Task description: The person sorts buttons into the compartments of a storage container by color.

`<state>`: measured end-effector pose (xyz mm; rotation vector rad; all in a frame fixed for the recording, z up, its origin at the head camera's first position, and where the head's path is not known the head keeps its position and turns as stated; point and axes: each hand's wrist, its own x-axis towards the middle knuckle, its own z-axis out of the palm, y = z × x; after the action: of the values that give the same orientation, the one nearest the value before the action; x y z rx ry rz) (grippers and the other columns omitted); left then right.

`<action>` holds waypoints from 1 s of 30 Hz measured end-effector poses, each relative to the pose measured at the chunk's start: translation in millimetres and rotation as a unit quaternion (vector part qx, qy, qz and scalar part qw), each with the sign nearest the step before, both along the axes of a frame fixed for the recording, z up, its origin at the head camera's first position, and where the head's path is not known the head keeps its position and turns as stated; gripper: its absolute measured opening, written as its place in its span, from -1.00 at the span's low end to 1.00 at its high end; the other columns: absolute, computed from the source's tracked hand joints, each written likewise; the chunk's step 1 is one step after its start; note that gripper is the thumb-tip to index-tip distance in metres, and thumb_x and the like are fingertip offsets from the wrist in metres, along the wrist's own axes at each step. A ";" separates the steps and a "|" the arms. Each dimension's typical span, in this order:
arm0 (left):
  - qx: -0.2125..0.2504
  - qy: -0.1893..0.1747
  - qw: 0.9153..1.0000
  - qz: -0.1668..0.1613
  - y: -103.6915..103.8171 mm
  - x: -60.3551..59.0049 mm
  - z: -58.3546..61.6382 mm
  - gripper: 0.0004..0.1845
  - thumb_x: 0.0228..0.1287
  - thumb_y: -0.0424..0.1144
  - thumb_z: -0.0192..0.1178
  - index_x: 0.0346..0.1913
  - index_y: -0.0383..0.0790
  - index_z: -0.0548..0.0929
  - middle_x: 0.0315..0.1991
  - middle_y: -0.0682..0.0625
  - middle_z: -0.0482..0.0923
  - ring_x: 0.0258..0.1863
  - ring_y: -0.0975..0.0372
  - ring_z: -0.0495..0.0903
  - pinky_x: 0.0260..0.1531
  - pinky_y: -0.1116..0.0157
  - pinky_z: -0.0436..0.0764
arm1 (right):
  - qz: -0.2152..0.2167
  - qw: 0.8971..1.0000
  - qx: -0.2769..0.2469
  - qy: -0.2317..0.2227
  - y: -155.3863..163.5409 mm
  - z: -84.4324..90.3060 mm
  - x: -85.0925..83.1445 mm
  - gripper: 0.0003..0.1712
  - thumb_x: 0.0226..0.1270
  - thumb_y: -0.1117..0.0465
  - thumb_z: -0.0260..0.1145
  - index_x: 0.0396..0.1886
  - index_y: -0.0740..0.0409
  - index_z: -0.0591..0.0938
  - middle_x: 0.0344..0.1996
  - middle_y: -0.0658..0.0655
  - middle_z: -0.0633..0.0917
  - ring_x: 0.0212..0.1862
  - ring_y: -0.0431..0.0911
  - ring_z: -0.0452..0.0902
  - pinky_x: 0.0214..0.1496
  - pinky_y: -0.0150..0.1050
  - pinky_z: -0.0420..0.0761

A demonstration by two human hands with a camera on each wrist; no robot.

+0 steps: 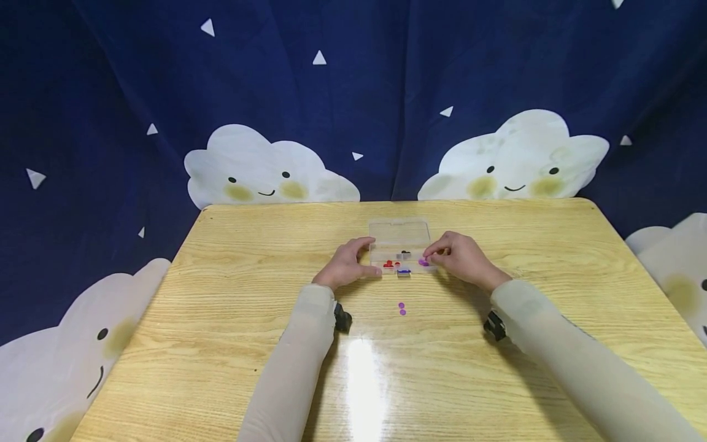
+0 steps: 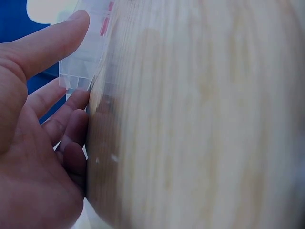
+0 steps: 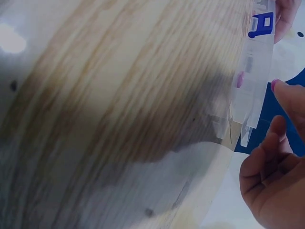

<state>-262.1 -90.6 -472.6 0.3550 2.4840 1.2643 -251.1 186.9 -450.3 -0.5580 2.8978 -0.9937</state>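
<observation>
Now: clear box (image 1: 399, 247) between hands | left fingers (image 1: 369, 270) gripping it | right fingers (image 1: 431, 251) pinching purple bead (image 1: 423, 262)

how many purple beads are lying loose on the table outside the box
2. The loose purple beads lie side by side on the table, nearer the person than the clear box, between the two forearms. More purple pieces sit inside the box by the right hand; others may be hidden.
</observation>
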 end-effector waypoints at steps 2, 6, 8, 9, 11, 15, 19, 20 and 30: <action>0.000 0.003 1.000 0.000 -0.2 -0.3 0.0 -0.15 0.16 -0.16 0.45 0.50 -0.02 0.29 0.38 -0.09 0.35 0.17 0.07 0.35 0.27 0.08 0.40 | 0.002 1.000 -0.001 0.002 0.1 0.3 -0.4 -0.82 0.29 0.35 0.31 -0.26 0.14 0.82 -0.31 0.15 0.69 -0.35 -0.12 0.42 -0.33 -0.31 0.45; 0.000 0.007 1.000 0.000 -0.5 -1.3 -0.3 -0.15 0.15 -0.16 0.45 0.49 -0.04 0.30 0.35 -0.08 0.37 0.13 0.09 0.34 0.24 0.09 0.40 | 0.007 1.000 -0.005 0.002 0.1 2.1 -0.2 -0.82 0.29 0.37 0.31 -0.25 0.16 0.82 -0.30 0.17 0.70 -0.36 -0.12 0.41 -0.33 -0.30 0.45; 0.000 0.007 1.000 0.000 -0.6 -1.5 0.0 -0.15 0.15 -0.16 0.45 0.49 -0.04 0.30 0.35 -0.08 0.38 0.13 0.09 0.35 0.24 0.10 0.40 | 0.007 1.000 -0.004 0.000 0.0 2.8 0.1 -0.82 0.29 0.37 0.31 -0.25 0.16 0.82 -0.29 0.17 0.70 -0.36 -0.12 0.41 -0.33 -0.30 0.44; 0.000 0.006 1.000 0.000 -0.6 -1.6 0.2 -0.15 0.15 -0.16 0.45 0.49 -0.04 0.30 0.35 -0.08 0.37 0.13 0.09 0.34 0.24 0.10 0.40 | 0.005 1.000 -0.003 -0.001 -0.1 3.1 0.2 -0.82 0.29 0.37 0.31 -0.25 0.15 0.82 -0.29 0.16 0.70 -0.36 -0.12 0.41 -0.32 -0.31 0.44; 0.000 0.005 1.000 0.000 -0.5 -1.4 0.6 -0.15 0.15 -0.16 0.45 0.50 -0.04 0.30 0.35 -0.09 0.37 0.13 0.09 0.34 0.24 0.09 0.40 | 0.003 1.000 -0.001 0.000 0.0 3.1 0.0 -0.83 0.29 0.36 0.32 -0.24 0.15 0.82 -0.30 0.16 0.69 -0.36 -0.13 0.41 -0.33 -0.31 0.44; -0.004 0.005 1.000 0.001 -0.2 -1.5 0.6 -0.14 0.14 -0.16 0.46 0.50 -0.03 0.29 0.36 -0.08 0.37 0.13 0.08 0.34 0.25 0.09 0.40 | -0.003 1.000 0.005 0.000 -0.8 3.0 -1.2 -0.83 0.30 0.34 0.32 -0.24 0.13 0.82 -0.32 0.14 0.69 -0.35 -0.13 0.41 -0.31 -0.31 0.43; -0.008 0.003 1.000 0.003 0.2 -1.6 -0.2 -0.14 0.15 -0.15 0.46 0.50 -0.02 0.29 0.37 -0.07 0.37 0.17 0.08 0.35 0.28 0.09 0.40 | -0.005 1.000 0.006 -0.006 -1.2 3.0 -1.8 -0.83 0.30 0.34 0.33 -0.24 0.13 0.82 -0.32 0.14 0.69 -0.35 -0.11 0.41 -0.31 -0.30 0.43; -0.008 0.002 1.000 0.003 0.3 -1.5 -0.2 -0.14 0.15 -0.14 0.46 0.50 -0.01 0.29 0.37 -0.07 0.36 0.18 0.07 0.35 0.29 0.08 0.39 | -0.005 1.000 0.006 -0.008 -1.3 3.0 -1.8 -0.83 0.30 0.34 0.33 -0.24 0.13 0.82 -0.31 0.14 0.69 -0.34 -0.11 0.41 -0.31 -0.30 0.43; -0.002 -0.004 1.000 0.008 0.8 -0.6 -0.1 -0.14 0.14 -0.16 0.46 0.50 0.00 0.29 0.38 -0.07 0.35 0.21 0.07 0.35 0.31 0.08 0.39 | -0.003 1.000 0.008 -0.010 0.1 2.6 -1.5 -0.82 0.32 0.34 0.30 -0.21 0.16 0.81 -0.31 0.17 0.68 -0.35 -0.10 0.41 -0.33 -0.29 0.44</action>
<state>-262.7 -89.7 -472.7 0.3283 2.4866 1.2648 -252.6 187.0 -447.7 -0.5349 2.8886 -0.9708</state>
